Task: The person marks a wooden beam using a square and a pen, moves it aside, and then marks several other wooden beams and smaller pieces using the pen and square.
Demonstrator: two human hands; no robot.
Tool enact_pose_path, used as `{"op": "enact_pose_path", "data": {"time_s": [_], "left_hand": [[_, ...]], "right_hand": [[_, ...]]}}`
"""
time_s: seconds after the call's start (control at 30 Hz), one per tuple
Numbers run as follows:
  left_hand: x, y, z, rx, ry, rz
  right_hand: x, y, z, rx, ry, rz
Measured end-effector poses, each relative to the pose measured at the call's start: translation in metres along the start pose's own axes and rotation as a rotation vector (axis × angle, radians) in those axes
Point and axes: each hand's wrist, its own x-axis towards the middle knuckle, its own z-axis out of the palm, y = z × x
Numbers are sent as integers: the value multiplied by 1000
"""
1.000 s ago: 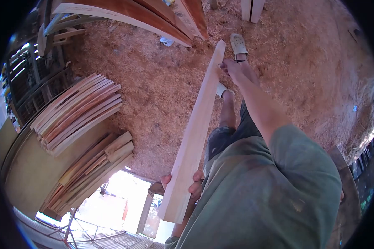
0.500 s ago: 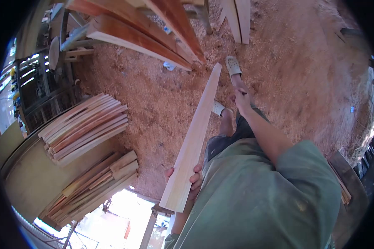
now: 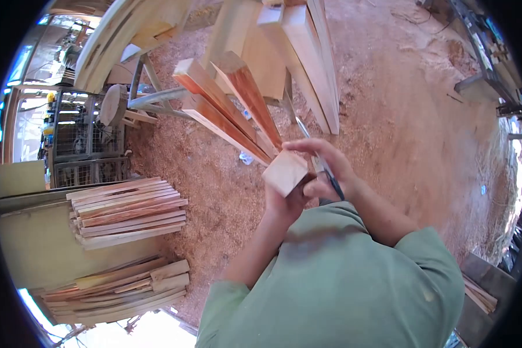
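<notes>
A pale wooden board (image 3: 285,173) points up toward the camera, so mostly its squarish end shows; its length is hidden below. My left hand (image 3: 281,204) is closed around it from beneath, close to that end. My right hand (image 3: 332,165) has a slim pen (image 3: 325,168) between its fingers, silvery at one end and dark at the other. Its index finger reaches over to the far edge of the board's end, and its thumb lies beside the board's near side. Just beyond the hands, reddish-brown timbers (image 3: 246,87) stand leaning.
Pale planks (image 3: 307,52) lean at the top beside a metal-legged stand (image 3: 159,95). At left, a stack of cut strips (image 3: 130,211) and a second pile of boards (image 3: 122,290) lie on a flat sheet (image 3: 23,232). Shavings cover the floor (image 3: 400,116).
The board swung from lying lengthwise to end-on, rising in front of my chest. My right hand came up to it, with the pen now visible. The view shifted, showing more of the leaning timbers.
</notes>
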Motion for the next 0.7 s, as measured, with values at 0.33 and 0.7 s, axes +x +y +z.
{"op": "enact_pose_path", "data": {"time_s": [0.33, 0.7], "left_hand": [[62, 163, 70, 1277, 378, 1378], [31, 184, 66, 1220, 270, 1164]], "right_hand": [[87, 23, -60, -188, 461, 148], [105, -2, -43, -689, 525, -80]]}}
